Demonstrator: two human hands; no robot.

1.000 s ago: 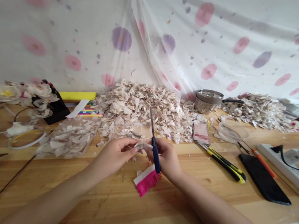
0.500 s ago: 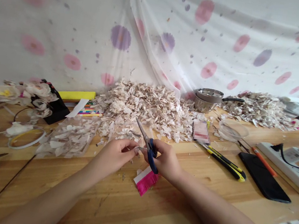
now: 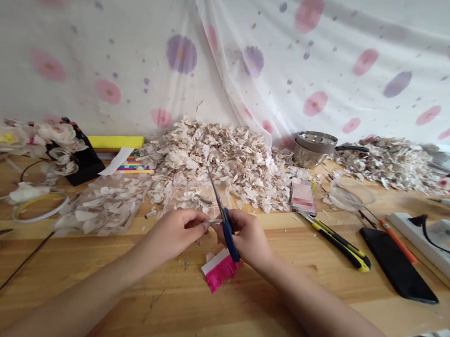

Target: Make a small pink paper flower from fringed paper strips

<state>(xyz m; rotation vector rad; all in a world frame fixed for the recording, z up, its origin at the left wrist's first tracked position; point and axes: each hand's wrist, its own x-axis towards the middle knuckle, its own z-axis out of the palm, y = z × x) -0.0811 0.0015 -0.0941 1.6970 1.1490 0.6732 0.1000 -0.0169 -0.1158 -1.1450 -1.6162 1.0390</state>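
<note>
Both hands are held close together above the wooden surface (image 3: 263,320). By the left hand (image 3: 177,227), a small pale piece (image 3: 214,222) is pinched, thumb and finger closed on it. By the right hand (image 3: 251,238), curled shut, one pair of scissors (image 3: 231,243) is held, its blades pointed away and angled left; whether the piece's other end is also gripped cannot be told. The piece is located between the fingertips, near the blades.

The step in hand is judged to be the shaping of this piece by fingers, with the scissors kept ready. For the next move, a steady pinch would be called for, with the blades kept clear of the left fingertips.

Below the hands, one pink strip (image 3: 218,276) with a white edge is laid. Two large heaps of petals, one central (image 3: 217,161) and one at the far right (image 3: 395,164), can be counted, though single petals cannot. To the right, one utility knife (image 3: 342,244), one phone (image 3: 399,266) and one power strip (image 3: 432,249) are seen.
</note>
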